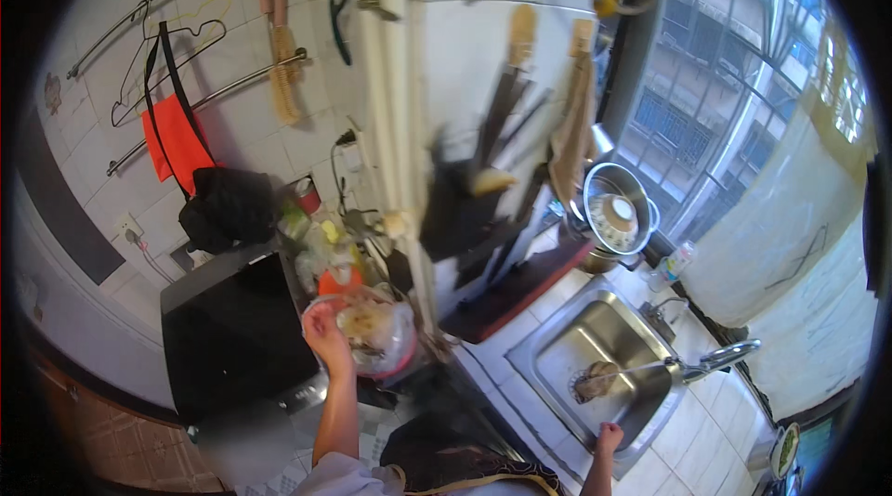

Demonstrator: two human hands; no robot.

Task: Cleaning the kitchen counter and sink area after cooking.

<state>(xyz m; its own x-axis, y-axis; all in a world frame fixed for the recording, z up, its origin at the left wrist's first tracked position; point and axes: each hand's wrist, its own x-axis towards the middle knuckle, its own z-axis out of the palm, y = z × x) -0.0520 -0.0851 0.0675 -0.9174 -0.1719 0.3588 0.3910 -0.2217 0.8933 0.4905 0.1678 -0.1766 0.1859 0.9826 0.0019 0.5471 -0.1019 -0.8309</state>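
My left hand (326, 334) is raised over the left rim of a bin lined with a clear plastic bag (394, 336); whether it holds anything is blurred. Food scraps seem to lie in the bag. My right hand (610, 436), its fingers curled, is at the near edge of a stainless steel sink (557, 343); I cannot tell if something is inside it. In the sink, by the drain, lies a brown lump (596, 379), its kind unclear. A thin stream of water runs from the faucet (728, 357) towards it.
A black-topped appliance (237, 336) stands left of the bin. Knives in a wall rack (460, 217) hang above a dark red board (523, 290). A steel pot (617, 207) with a bowl inside and a plastic bottle (672, 266) stand behind the sink. White pipes (401, 113) run down the wall corner.
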